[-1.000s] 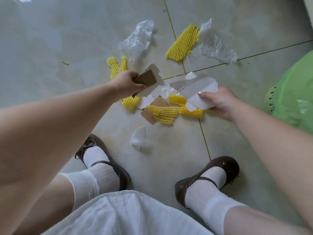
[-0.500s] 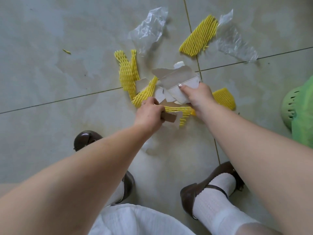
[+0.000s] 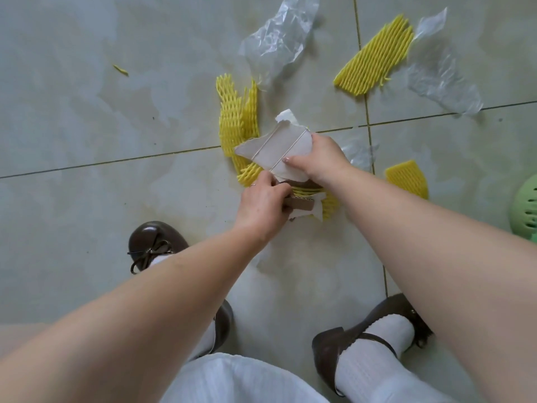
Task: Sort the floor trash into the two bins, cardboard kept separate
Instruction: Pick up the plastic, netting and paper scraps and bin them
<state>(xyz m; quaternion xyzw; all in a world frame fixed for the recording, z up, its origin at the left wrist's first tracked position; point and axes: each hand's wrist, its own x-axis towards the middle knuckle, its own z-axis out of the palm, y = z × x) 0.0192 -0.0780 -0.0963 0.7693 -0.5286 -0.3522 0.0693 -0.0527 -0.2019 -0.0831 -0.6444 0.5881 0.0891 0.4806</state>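
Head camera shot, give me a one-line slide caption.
Both hands gather cardboard: right hand holds a grey sheet, left hand a brown piece, amid yellow foam netting.

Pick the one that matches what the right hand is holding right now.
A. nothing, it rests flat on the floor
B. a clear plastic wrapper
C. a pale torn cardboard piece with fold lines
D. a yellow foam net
C: the right hand grips the edge of the pale torn cardboard piece, thumb on top, lifted above the yellow foam nets.
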